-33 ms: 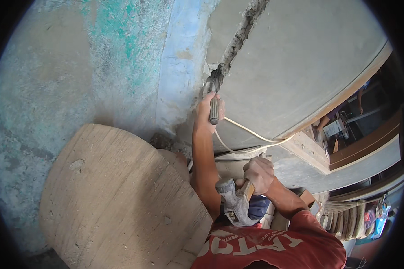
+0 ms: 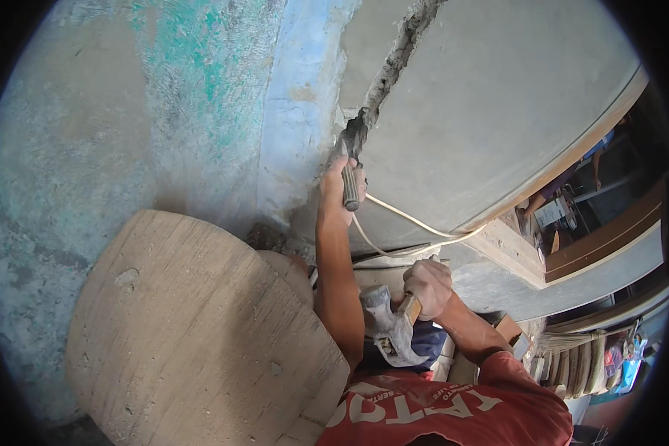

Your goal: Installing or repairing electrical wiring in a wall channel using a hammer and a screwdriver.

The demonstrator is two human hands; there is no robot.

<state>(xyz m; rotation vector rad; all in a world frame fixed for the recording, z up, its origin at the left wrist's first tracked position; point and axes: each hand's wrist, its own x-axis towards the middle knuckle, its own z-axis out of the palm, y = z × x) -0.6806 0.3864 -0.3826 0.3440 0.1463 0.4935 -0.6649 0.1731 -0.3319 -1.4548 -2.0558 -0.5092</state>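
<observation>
Head view: your left hand (image 2: 333,187) is gripping the chisel (image 2: 351,189) at the wall groove (image 2: 385,80), and your right hand (image 2: 428,287) is holding the hammer (image 2: 386,327) a bit higher than before.

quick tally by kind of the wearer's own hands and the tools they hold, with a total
Hands: 2 (left hand, right hand)
Hammer: 1, in the right hand
Chisel: 1, in the left hand
Total: 4
</observation>
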